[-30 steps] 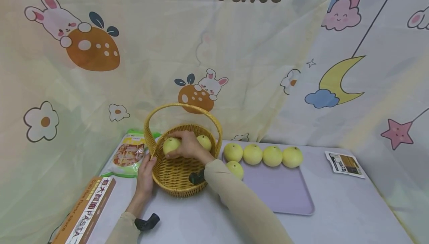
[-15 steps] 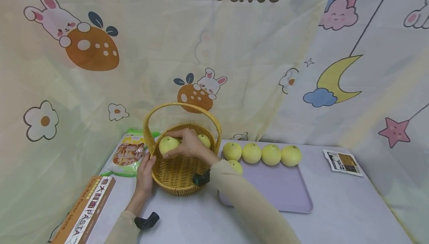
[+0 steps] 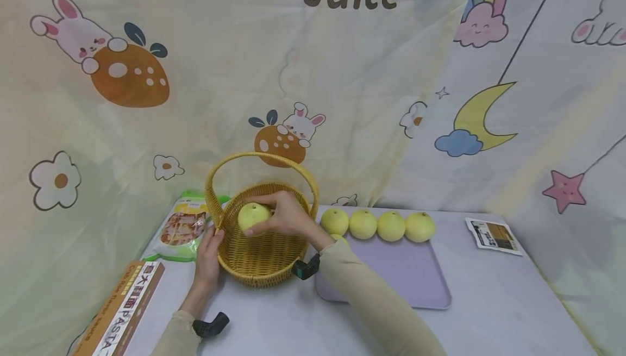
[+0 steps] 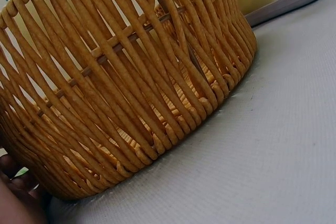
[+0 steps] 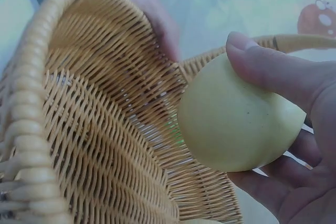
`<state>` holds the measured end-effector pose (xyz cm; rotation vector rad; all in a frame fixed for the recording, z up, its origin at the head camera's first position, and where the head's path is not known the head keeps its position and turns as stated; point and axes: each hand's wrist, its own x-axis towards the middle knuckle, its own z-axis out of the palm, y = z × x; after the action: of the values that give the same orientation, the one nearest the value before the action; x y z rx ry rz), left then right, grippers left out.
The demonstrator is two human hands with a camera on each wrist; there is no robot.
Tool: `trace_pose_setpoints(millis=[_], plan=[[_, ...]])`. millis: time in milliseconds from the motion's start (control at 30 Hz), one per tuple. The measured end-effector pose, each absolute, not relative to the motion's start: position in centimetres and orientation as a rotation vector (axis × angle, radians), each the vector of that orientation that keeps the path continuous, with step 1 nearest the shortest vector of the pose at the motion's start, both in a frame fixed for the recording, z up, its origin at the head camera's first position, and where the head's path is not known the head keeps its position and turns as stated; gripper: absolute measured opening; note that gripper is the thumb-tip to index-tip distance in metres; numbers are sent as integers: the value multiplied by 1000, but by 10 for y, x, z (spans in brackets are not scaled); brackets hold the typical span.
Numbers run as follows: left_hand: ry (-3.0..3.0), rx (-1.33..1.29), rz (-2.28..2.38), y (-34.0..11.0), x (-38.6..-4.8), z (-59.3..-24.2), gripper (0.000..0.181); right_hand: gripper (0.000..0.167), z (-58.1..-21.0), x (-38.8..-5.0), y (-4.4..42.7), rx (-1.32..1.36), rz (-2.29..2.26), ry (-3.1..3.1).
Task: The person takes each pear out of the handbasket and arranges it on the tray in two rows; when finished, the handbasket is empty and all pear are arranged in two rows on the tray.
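My right hand (image 3: 288,216) holds a round pale yellow fruit (image 5: 236,114) with thumb and fingers around it, above the inside of a wicker basket (image 3: 254,258). The fruit resembles an apple or a round pear; its exact kind is unclear. At the bottom of the right wrist view, part of another yellow fruit (image 5: 202,222) shows inside the basket; in the head view my right hand hides that spot. My left hand (image 3: 207,258) rests against the basket's outer left side, just below the handle base, fingers along the wall. In the left wrist view its fingers show only at the lower left.
To the right lies a lilac tray (image 3: 396,274) with several yellow fruits (image 3: 363,224) along its back, one partly behind my right sleeve. A green-edged food bag (image 3: 183,228) and a pasta box (image 3: 119,312) lie left. A small packet (image 3: 494,235) lies far right.
The held fruit has first shifted slightly left, then back right, and is now higher from the basket. The second fruit inside has become covered by the right hand. The left hand stays at the basket.
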<state>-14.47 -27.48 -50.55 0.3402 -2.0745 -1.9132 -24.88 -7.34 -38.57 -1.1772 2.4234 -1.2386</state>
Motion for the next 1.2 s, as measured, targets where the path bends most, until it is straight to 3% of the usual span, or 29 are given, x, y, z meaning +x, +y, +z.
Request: trace_pose_setpoints(millis=[1200], plan=[[-2067, 357, -1939, -276, -143, -505, 58, 69, -362, -222, 23, -1167, -1484, 2368]])
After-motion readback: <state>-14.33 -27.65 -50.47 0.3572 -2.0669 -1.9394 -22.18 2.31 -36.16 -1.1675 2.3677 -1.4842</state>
